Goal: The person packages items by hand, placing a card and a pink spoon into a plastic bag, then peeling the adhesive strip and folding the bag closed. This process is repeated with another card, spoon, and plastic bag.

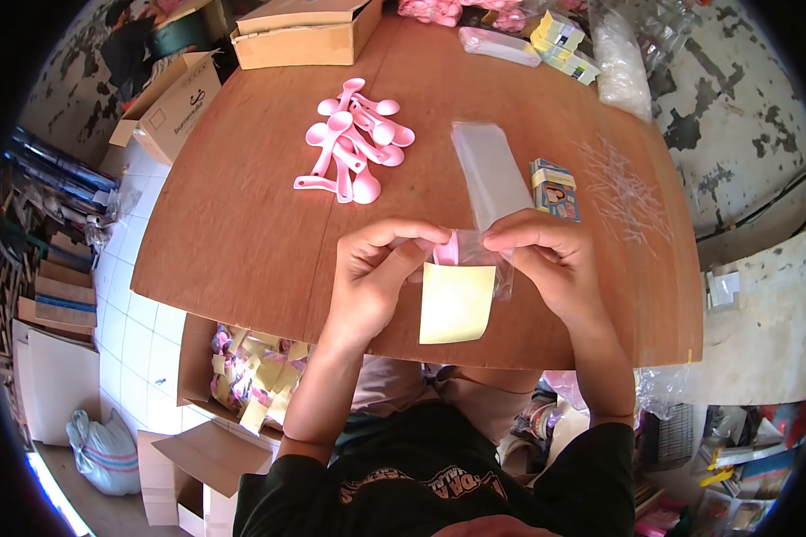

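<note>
Sits at a wide brown worktop [242, 224], close to its near edge. Beyond the left hand [376, 268], well apart from it, on the worktop, a loose pile of pink spoons [340, 123]. Over the near part of the worktop, that left hand and the right hand [551, 259], turned toward each other with a narrow gap between. Just beyond the right hand, a flat stack of clear bags [491, 174], long axis running away and a little to the left. Between the hands, a single clear bag [503, 279], pinched near its far edge by thumb and forefinger on both sides. From the fingers toward the near edge, a yellow paper [458, 306], overlapping the bag; inside or in front, hard to say. To the right of the stack, a small banded pack of cards [555, 191]. Smallest, at the pinch, a pink spoon [447, 248], mostly hidden behind the paper, long axis running near to far. Closer to the left fingers, touching or just beside; apart from the right ones.
</note>
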A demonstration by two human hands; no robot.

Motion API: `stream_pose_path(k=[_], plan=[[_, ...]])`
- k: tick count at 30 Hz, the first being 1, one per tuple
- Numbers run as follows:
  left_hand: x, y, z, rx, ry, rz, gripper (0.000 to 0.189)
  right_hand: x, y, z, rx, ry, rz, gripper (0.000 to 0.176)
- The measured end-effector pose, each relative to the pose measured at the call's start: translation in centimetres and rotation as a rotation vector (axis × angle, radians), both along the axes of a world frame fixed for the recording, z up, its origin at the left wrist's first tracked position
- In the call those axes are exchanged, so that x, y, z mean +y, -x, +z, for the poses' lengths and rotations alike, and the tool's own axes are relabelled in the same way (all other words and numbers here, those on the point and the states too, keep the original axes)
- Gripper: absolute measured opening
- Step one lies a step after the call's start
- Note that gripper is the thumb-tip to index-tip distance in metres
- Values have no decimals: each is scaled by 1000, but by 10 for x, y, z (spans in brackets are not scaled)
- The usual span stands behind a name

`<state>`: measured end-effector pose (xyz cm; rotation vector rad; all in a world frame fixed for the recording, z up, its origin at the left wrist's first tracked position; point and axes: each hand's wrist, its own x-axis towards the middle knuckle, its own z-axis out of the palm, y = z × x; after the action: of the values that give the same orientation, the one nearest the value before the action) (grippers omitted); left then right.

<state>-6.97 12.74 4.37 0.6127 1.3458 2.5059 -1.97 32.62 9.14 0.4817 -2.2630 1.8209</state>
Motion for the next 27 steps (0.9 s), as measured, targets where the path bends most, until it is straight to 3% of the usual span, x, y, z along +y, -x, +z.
stream_pose_path(k=[5,10,13,16,18,20,22,24,26,27], plan=[[-6,3,-6,-21,-42,-112,19,2,-1,1,-18,-29,4,19],[0,-5,5,84,16,-6,12,-4,-2,-4,33,120,87,17],[-4,-9,4,118,34,-16,21,-16,-6,-9,81,21,-19,25],[-16,-21,-1,157,-9,16,30,-20,-12,-8,15,17,55,28],[-48,-39,-9,195,280,20,30,-16,-16,-4,-46,35,82,27],[-73,-47,-21,403,270,-73,32,-5,-17,-6,-108,57,103,27],[-106,-55,-43,374,476,-298,36,16,-8,-10,-87,-128,12,22],[-135,-64,-62,199,720,-329,37,31,5,-10,1,-355,-160,13],[-166,-69,-89,195,1141,-218,41,44,15,-11,0,-531,-308,10],[-180,-72,-97,468,1380,-127,48,50,22,-12,0,-527,-311,10]])
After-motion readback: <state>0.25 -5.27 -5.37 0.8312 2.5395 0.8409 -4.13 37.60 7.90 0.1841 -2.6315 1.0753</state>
